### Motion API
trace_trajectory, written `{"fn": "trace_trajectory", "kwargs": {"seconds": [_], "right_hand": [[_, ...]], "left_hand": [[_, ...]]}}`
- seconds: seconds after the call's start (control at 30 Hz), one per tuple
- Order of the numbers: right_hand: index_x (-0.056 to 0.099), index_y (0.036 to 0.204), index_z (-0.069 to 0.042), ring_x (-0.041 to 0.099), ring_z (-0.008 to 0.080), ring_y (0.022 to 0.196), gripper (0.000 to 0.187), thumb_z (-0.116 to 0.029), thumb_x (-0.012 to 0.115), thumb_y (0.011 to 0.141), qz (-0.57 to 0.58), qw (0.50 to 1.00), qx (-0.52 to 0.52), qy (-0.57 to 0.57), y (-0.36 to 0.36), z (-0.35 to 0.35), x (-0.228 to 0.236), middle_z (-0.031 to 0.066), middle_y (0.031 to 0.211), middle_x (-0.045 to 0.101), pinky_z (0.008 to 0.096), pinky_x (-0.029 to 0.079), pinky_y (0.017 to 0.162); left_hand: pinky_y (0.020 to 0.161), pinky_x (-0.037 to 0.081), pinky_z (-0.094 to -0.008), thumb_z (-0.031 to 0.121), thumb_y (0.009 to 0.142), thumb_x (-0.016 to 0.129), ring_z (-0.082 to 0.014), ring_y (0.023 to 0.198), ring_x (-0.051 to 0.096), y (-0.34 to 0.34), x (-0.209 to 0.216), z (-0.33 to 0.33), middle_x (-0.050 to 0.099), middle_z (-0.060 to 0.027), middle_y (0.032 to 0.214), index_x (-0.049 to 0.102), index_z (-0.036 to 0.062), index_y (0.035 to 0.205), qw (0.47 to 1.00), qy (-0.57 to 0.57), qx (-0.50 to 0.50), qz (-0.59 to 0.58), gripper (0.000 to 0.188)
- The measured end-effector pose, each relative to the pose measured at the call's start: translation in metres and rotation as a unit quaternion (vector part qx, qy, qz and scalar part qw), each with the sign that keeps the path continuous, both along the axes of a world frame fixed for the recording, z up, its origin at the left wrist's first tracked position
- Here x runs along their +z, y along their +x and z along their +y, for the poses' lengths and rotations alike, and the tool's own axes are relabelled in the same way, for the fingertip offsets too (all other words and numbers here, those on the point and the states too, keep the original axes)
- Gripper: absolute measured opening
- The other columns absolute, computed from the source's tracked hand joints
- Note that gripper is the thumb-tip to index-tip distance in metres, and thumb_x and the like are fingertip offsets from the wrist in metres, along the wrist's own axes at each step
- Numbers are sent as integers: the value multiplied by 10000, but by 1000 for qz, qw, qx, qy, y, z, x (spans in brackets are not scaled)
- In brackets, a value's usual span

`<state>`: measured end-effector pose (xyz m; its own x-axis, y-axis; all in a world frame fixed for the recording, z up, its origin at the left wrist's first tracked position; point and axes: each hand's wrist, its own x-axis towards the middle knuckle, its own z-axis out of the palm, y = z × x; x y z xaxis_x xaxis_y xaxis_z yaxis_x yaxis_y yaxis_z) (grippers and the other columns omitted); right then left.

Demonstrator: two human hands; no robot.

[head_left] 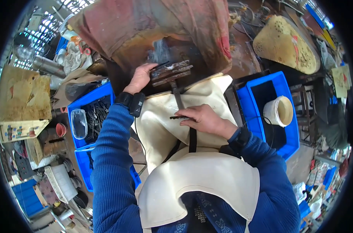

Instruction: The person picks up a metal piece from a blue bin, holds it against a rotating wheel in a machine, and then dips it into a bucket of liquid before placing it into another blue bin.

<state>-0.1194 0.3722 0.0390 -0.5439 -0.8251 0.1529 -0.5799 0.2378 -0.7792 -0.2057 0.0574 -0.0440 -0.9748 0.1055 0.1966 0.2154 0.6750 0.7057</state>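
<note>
One slim strip point(162, 64) pinched in left fingers point(148, 66) beside rough crusted bars point(177, 72); right fingers point(189, 113) pinching dark strip point(177, 117).

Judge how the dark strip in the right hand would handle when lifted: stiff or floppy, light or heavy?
The dark strip is probably stiff: its free end juts from the right hand without visible bend. It looks thin and is held in a pinch, so it is likely fairly light.

- The head view looks steeply down from above the near apron point(219, 169).
- Wide fisheye; left hand point(140, 79) and right hand point(206, 119) fall mid-view, close.
</note>
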Motion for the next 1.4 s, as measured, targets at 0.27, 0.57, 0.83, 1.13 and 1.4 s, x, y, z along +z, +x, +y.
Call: {"fn": "trace_trajectory", "kwargs": {"seconds": [0.27,0.57,0.83,1.13,1.4], "right_hand": [[659,1109,-126,666,303,766,286,-181,730,837,-5,1000,-23,-19,2,-1,-11,99,902,682,366,549,687],[662,1078,-122,664,309,755,269,-190,740,829,13,998,-41,-51,3,3,-17,112,869,673,385,545,667],[559,1126,-164,636,321,791,287,-250,643,865,84,996,-11,-16,5,3,-32,87,895,630,442,509,678],[586,1066,-143,645,359,764,320,-349,644,829,96,979,-122,-129,-32,-29,19,138,779,656,505,474,651],[662,882,-55,653,394,792,217,-250,686,791,47,946,-258,-192,-124,-120,64,170,768,662,502,495,678]], "left_hand": [[950,477,-362,-144,746,515,-337,1075,615,-9,0,-6,659,-159,1139,641,79,1200,988,-135,-71,2,521],[931,479,-374,-102,760,536,-361,1068,615,-11,9,7,654,-188,1140,633,63,1201,983,-142,-114,-4,481],[795,501,-449,-18,845,505,-395,930,619,12,33,-1,645,-202,1037,642,85,1174,957,-278,-79,1,371],[816,501,-376,-66,840,539,-316,937,617,50,7,-3,608,-172,1031,571,13,1268,980,-42,134,143,436],[841,487,-426,45,878,583,-348,1012,611,68,18,25,622,-176,1107,565,3,1288,961,-158,219,53,413]]}}
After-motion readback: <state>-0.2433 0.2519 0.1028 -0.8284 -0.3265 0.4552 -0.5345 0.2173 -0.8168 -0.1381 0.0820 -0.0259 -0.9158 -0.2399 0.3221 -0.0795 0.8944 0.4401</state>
